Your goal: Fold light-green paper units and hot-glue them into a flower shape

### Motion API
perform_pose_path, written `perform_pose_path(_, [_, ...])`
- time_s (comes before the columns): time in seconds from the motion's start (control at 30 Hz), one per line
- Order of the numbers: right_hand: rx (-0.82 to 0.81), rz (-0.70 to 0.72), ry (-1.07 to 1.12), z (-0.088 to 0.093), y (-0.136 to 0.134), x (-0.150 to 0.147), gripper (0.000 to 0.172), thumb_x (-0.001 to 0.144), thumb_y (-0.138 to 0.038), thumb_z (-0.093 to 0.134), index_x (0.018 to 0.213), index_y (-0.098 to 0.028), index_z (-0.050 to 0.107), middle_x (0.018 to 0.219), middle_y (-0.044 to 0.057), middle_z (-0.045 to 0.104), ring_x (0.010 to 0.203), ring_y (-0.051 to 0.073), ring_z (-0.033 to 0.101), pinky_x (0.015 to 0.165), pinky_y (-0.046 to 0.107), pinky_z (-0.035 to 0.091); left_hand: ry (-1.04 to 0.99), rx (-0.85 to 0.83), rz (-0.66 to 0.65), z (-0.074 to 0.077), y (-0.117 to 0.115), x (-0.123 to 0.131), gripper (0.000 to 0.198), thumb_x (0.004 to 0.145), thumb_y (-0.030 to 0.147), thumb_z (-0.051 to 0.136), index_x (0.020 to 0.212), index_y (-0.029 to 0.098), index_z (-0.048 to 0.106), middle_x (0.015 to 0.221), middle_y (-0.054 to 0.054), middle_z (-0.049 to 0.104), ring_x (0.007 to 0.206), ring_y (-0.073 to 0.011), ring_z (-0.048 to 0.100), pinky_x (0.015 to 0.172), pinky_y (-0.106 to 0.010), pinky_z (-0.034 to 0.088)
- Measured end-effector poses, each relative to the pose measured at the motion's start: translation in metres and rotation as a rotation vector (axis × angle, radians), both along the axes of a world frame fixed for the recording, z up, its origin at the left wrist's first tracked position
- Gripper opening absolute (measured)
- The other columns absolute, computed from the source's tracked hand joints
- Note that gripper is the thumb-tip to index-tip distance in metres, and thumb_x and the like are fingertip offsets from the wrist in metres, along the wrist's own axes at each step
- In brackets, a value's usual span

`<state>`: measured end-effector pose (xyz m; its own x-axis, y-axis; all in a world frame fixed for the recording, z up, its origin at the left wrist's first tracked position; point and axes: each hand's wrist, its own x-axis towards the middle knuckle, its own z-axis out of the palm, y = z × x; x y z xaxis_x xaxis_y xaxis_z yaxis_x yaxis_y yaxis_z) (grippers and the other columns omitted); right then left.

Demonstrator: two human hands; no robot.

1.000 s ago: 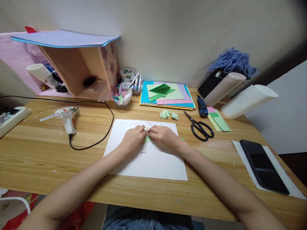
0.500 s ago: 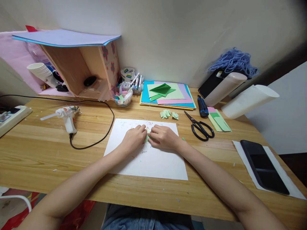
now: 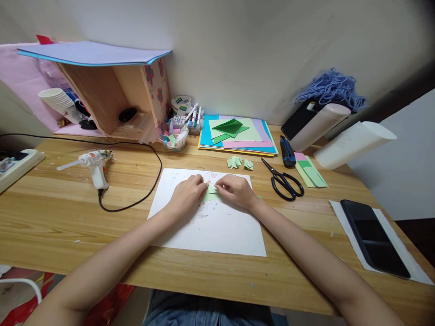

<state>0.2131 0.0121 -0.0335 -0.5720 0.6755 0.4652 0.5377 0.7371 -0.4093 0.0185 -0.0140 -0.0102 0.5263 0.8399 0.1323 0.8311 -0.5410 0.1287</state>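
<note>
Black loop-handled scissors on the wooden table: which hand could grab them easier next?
Probably the right hand: the scissors lie on its side, nearer it. The left hand is farther away, across the pale green folded paper.

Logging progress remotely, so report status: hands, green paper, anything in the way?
Left hand and right hand both at the light-green paper, grip unclear. Paper partly folded, on the white sheet. Nothing seen blocking; black scissors right of the sheet.

The left arm [image 3: 131,246] slants in from the lower left of the frame, the right arm [image 3: 299,242] from the lower right; near the centre, the left hand [image 3: 189,194] and right hand [image 3: 235,190] face each other, fingers bent, thumbs drawn in
</note>
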Motion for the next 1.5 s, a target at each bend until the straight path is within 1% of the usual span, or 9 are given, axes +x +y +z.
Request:
perform_pose_path(0.1, [-0.079, 0.02, 0.006, -0.001, 0.002, -0.001, 0.013, 0.084, -0.024, 0.051, 0.085, -0.019, 0.063, 0.073, 0.003, 0.06, 0.065, 0.012, 0.052, 0.061, 0.024, 0.039, -0.129, 0.001, 0.03, -0.004, 0.001, -0.002, 0.023, 0.089, 0.025, 0.038, 0.102, 0.02, 0.056, 0.098, -0.006, 0.053, 0.086, -0.018, 0.05, 0.069, -0.029, 0.04])
perform_pose_path(0.2, [-0.08, 0.044, -0.03, -0.002, 0.002, -0.002, 0.012, 0.083, -0.024, 0.052, 0.086, -0.019, 0.063, 0.077, 0.004, 0.058, 0.073, 0.014, 0.054, 0.065, 0.025, 0.04, -0.239, 0.004, 0.142, -0.01, 0.003, -0.004, 0.02, 0.085, 0.028, 0.046, 0.101, 0.017, 0.054, 0.098, -0.007, 0.053, 0.089, -0.0194, 0.049, 0.075, -0.031, 0.04])
perform_pose_path(0.37, [-0.065, 0.075, -0.046, -0.001, 0.002, -0.002, 0.014, 0.085, -0.023, 0.05, 0.09, -0.019, 0.063, 0.079, 0.004, 0.057, 0.073, 0.014, 0.053, 0.065, 0.025, 0.041, -0.334, -0.058, 0.248, -0.016, 0.008, -0.007, 0.02, 0.08, 0.033, 0.055, 0.092, 0.016, 0.051, 0.085, -0.004, 0.055, 0.081, -0.0187, 0.05, 0.07, -0.03, 0.039])
perform_pose_path(0.53, [-0.07, 0.074, -0.061, 0.0, 0.002, -0.002, 0.014, 0.084, -0.022, 0.05, 0.091, -0.019, 0.062, 0.079, 0.004, 0.057, 0.073, 0.014, 0.053, 0.065, 0.025, 0.041, -0.339, -0.096, 0.278, -0.014, 0.007, -0.006, 0.017, 0.08, 0.033, 0.055, 0.085, 0.017, 0.051, 0.078, -0.002, 0.054, 0.076, -0.0179, 0.049, 0.066, -0.03, 0.037])
perform_pose_path(0.87, [-0.061, 0.089, -0.053, -0.001, 0.002, -0.002, 0.014, 0.084, -0.022, 0.05, 0.09, -0.018, 0.062, 0.08, 0.005, 0.057, 0.074, 0.015, 0.053, 0.065, 0.025, 0.041, -0.293, -0.062, 0.353, -0.014, 0.002, 0.001, 0.02, 0.08, 0.037, 0.052, 0.083, 0.017, 0.051, 0.085, -0.005, 0.052, 0.08, -0.0202, 0.048, 0.07, -0.033, 0.036])
perform_pose_path(1.0, [-0.072, 0.092, -0.043, -0.002, 0.003, -0.002, 0.014, 0.084, -0.022, 0.05, 0.089, -0.018, 0.062, 0.075, 0.004, 0.057, 0.071, 0.014, 0.052, 0.064, 0.024, 0.04, -0.345, -0.063, 0.323, -0.015, 0.003, 0.001, 0.019, 0.08, 0.036, 0.054, 0.078, 0.018, 0.051, 0.077, -0.002, 0.054, 0.074, -0.0177, 0.049, 0.066, -0.03, 0.036])
perform_pose_path(1.17, [-0.076, 0.082, -0.046, -0.003, 0.002, -0.003, 0.014, 0.083, -0.023, 0.052, 0.092, -0.019, 0.062, 0.073, 0.002, 0.056, 0.069, 0.014, 0.051, 0.063, 0.024, 0.04, -0.387, -0.036, 0.22, -0.014, 0.002, 0.001, 0.011, 0.082, 0.027, 0.052, 0.077, 0.017, 0.056, 0.072, -0.001, 0.057, 0.069, -0.0147, 0.049, 0.063, -0.028, 0.037])
perform_pose_path(1.33, [-0.07, 0.073, -0.029, -0.006, 0.003, -0.003, 0.016, 0.082, -0.023, 0.054, 0.095, -0.018, 0.06, 0.072, 0.002, 0.055, 0.067, 0.013, 0.05, 0.062, 0.024, 0.04, -0.187, 0.078, 0.115, -0.012, 0.0, 0.003, 0.017, 0.084, 0.019, 0.047, 0.084, 0.019, 0.063, 0.079, -0.005, 0.059, 0.076, -0.018, 0.051, 0.066, -0.03, 0.037])
perform_pose_path(1.5, [-0.078, 0.074, -0.037, -0.006, 0.002, -0.003, 0.021, 0.082, -0.023, 0.053, 0.102, -0.019, 0.06, 0.072, 0.002, 0.054, 0.066, 0.013, 0.05, 0.061, 0.023, 0.039, -0.047, 0.098, 0.047, -0.008, -0.001, 0.004, 0.022, 0.084, 0.014, 0.042, 0.085, 0.017, 0.063, 0.082, -0.007, 0.058, 0.077, -0.019, 0.05, 0.063, -0.031, 0.036])
